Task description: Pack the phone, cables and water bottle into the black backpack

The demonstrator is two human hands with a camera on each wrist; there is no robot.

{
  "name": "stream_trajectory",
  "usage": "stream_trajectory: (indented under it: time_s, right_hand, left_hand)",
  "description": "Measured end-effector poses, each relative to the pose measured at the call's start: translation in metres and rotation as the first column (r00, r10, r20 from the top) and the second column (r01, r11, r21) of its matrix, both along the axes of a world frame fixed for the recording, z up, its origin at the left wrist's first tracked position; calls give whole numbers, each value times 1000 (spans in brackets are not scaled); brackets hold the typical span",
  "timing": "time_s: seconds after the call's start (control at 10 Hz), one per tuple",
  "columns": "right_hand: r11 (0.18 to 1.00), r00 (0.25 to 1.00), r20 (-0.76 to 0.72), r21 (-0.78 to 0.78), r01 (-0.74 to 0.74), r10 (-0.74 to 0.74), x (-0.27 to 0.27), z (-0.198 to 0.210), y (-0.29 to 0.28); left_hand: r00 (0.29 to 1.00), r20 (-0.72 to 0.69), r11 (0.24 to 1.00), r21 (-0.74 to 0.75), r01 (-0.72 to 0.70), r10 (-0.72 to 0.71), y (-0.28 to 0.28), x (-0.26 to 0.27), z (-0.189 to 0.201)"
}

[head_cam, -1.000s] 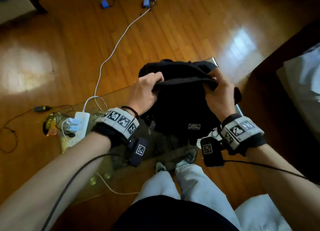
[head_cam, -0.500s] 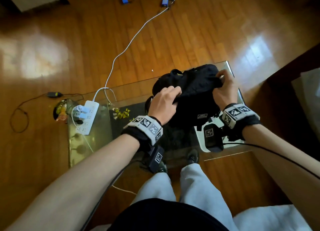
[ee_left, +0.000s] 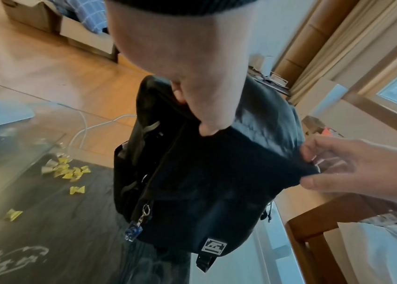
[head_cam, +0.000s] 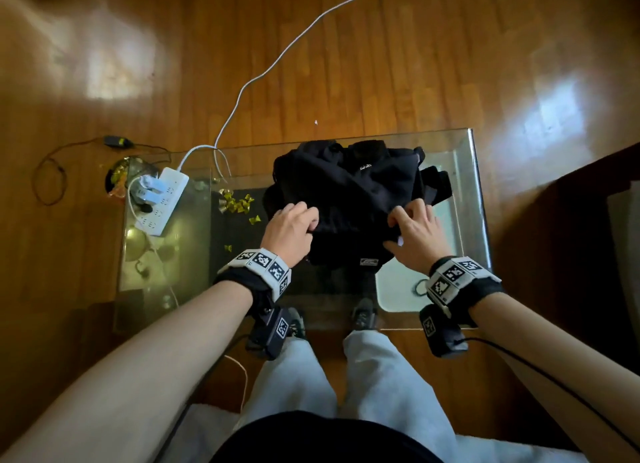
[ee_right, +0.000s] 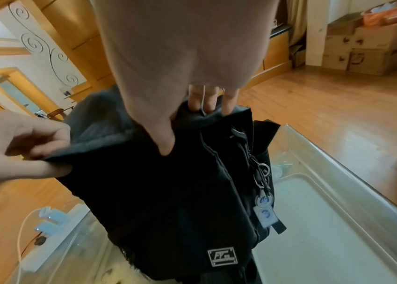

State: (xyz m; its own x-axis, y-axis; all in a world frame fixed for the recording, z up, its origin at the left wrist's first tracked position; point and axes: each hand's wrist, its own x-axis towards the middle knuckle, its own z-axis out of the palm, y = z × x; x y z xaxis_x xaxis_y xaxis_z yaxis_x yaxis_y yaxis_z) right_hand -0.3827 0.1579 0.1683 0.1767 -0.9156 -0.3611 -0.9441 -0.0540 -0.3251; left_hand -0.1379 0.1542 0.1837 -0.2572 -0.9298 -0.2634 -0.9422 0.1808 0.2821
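The black backpack (head_cam: 349, 192) rests on the glass table (head_cam: 474, 199) with its logo patch toward me. My left hand (head_cam: 301, 220) pinches the left end of its top flap, seen close in the left wrist view (ee_left: 204, 115). My right hand (head_cam: 405, 227) pinches the flap's right corner, thumb in front and fingers behind (ee_right: 192, 111). Keyrings hang from a zipper on each side of the backpack (ee_right: 168, 192). I see no phone or water bottle in any view.
A white power strip (head_cam: 159, 199) with plugs and a white cable (head_cam: 277, 60) lies at the table's left. Yellow sweets (head_cam: 239, 202) are scattered left of the bag. A white tray (head_cam: 405, 292) sits under the bag's right side. Dark wooden furniture (head_cam: 571, 227) stands to the right.
The backpack came down from in front of me onto the glass table. Both hands shifted from its top to the near edge of the flap.
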Motion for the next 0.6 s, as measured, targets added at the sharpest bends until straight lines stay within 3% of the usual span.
stream_trajectory:
  time_s: [0.1, 0.3, 0.4, 0.6]
  right_hand:
    - [998, 1000, 23, 69, -13, 11, -6, -11, 3]
    - [979, 999, 48, 206, -10, 0, -10, -31, 21]
    - [971, 997, 76, 237, -8, -11, -13, -33, 34]
    - [970, 994, 91, 242, 29, -53, -22, -28, 71]
  left_hand:
    - [1000, 20, 994, 110, -24, 22, 13, -3, -9]
    - [986, 60, 908, 384, -167, 155, 41, -5, -14]
    - [986, 58, 855, 493, -163, 154, 56, -1, -8]
    - [986, -6, 844, 517, -139, 166, 101, 18, 0]
